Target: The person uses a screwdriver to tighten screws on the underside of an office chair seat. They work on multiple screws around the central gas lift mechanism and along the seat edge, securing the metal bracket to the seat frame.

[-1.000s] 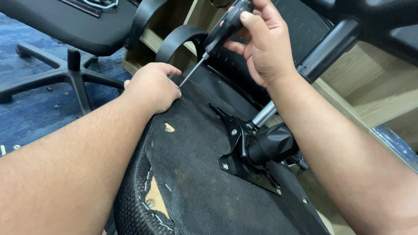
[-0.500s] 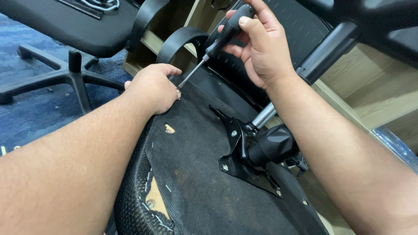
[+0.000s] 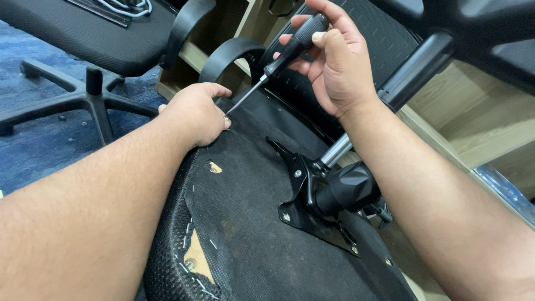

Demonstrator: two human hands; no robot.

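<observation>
While the overturned black fabric-covered chair seat (image 3: 251, 245) lies nearest me | its black metal mounting plate (image 3: 312, 206) carries the chrome gas cylinder (image 3: 336, 151) | my left hand (image 3: 195, 114) rests curled on the seat's far edge, steadying the tip | my right hand (image 3: 334, 61) clamps the black-handled screwdriver (image 3: 278, 56) above, angled down-left.

head cam only | looks down and forward over both forearms | pretty close up on the overturned chair seat (image 3: 262, 245)
</observation>
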